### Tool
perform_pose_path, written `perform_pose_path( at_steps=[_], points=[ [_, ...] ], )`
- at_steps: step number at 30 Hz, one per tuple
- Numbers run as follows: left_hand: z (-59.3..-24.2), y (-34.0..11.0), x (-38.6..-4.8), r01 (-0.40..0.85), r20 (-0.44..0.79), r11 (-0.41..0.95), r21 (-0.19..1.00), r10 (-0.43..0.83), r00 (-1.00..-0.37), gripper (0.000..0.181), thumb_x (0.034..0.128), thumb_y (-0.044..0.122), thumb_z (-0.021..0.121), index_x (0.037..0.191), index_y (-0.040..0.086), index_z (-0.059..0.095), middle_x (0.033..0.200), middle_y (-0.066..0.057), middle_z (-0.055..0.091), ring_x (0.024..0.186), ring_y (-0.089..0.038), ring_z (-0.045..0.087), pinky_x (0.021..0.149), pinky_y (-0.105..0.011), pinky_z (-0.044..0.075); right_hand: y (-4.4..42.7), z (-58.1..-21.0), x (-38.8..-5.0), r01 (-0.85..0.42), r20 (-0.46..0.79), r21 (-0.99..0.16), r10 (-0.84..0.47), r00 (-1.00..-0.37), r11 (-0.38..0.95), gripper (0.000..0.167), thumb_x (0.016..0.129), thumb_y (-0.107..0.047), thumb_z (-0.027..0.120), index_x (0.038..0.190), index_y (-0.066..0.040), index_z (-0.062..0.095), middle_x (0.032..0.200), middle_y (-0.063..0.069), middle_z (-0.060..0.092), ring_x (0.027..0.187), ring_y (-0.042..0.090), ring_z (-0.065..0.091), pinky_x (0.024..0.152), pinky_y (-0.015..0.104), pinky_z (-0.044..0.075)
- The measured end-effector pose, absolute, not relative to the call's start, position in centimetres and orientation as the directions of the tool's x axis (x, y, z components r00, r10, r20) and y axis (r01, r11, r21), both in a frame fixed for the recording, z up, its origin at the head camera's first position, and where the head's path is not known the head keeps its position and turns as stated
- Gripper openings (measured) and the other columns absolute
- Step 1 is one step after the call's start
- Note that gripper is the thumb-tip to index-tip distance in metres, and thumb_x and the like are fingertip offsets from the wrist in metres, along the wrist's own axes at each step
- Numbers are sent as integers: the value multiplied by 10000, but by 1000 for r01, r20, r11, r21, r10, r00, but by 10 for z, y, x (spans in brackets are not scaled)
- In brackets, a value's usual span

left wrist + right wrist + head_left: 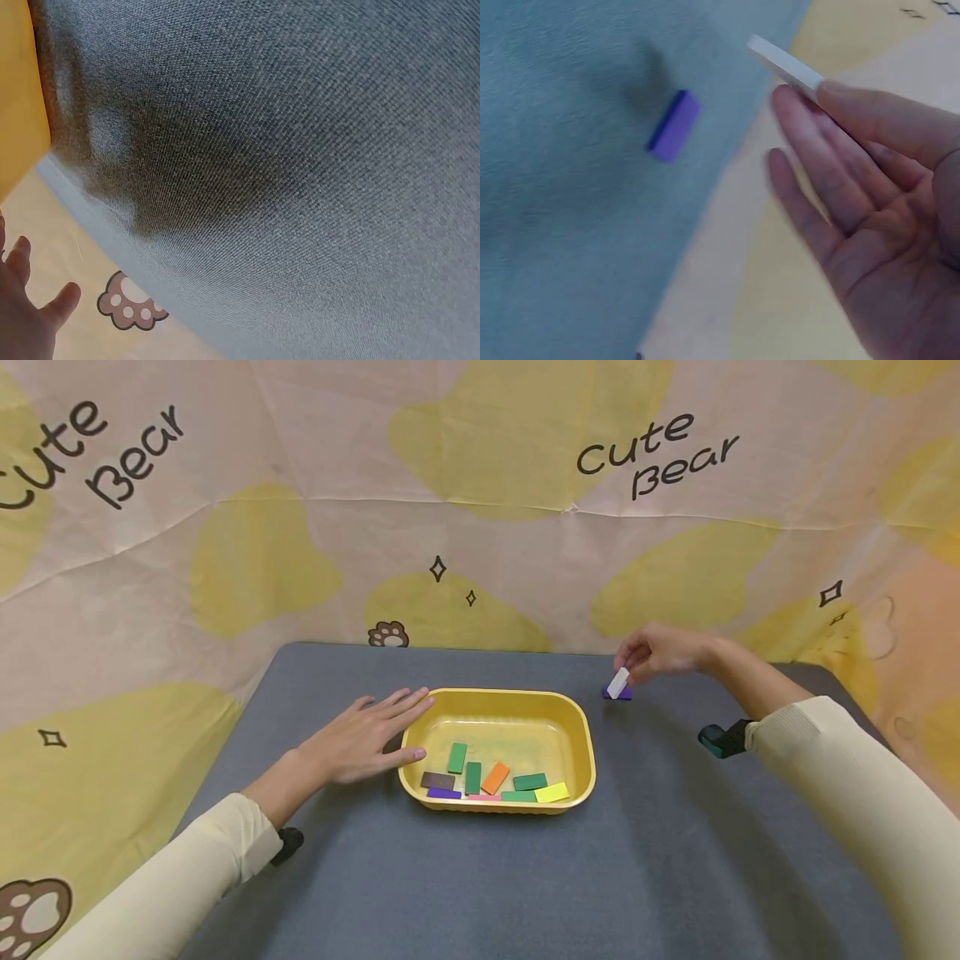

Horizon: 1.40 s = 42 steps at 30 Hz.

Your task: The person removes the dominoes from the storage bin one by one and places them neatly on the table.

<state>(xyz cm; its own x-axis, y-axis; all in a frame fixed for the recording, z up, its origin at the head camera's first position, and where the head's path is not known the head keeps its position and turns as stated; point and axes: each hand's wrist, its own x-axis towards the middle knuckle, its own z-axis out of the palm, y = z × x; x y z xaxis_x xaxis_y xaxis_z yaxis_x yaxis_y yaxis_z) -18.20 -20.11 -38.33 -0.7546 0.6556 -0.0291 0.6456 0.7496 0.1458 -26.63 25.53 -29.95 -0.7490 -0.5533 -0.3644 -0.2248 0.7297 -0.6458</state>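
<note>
Between thumb and fingers, my right hand [660, 652] pinches a white domino-like block [618, 682] at the back right of the table. Just beneath it a purple block [627, 695] lies flat on the cloth; the right wrist view shows a gap between the white block [786, 63] and the purple block [675, 126]. My left hand [363, 735] rests its straight, spread fingers on the left rim of a yellow tray [581, 727]. Along the tray's near side lie several blocks, among them an orange block [495, 777], a yellow block [552, 792] and a dark brown block [437, 781].
A grey-blue cloth [480, 885] covers the table. Behind it hangs a patterned curtain [480, 460] close to the table's back edge. Black straps with small devices sit at both wrists, the right device [723, 740] hanging over the table.
</note>
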Motion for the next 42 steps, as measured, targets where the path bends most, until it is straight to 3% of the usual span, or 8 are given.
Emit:
perform_pose_path(
  at_steps=[6,14,28,42],
  points=[
    [-383,-201,-182,643,-38,751,153,654,-755,797,978,649,421,1607,210,202,1654,21,173,1502,-265,215,1110,-644,249,274,-321,-261,-233,-214,-686,-497,-841,689,196,881,50,681,1072,91,662,1014,182,703,912,266,651,803,261,546],
    [-382,-201,-182,637,-44,755,153,649,-759,796,978,649,422,1608,219,195,1652,20,177,1501,-270,217,1111,-641,249,291,-342,-258,-193,-138,-712,-404,-904,675,217,890,54,678,1087,136,636,1021,244,697,944,271,672,734,213,524],
    [-383,-201,-182,645,-36,751,141,655,-754,795,979,645,422,1608,213,196,1652,17,181,1500,-265,223,1107,-633,264,318,-367,-254,-145,-104,-700,-300,-948,700,243,896,55,681,1106,161,617,1026,282,670,856,143,626,696,186,494],
    [-382,-201,-182,642,-38,752,150,653,-756,796,977,646,426,1607,213,202,1652,25,177,1501,-263,217,1110,-635,255,332,-385,-252,-114,-121,-693,-270,-955,712,251,886,49,689,1099,164,620,970,235,681,788,136,604,668,214,486]
  ],
)
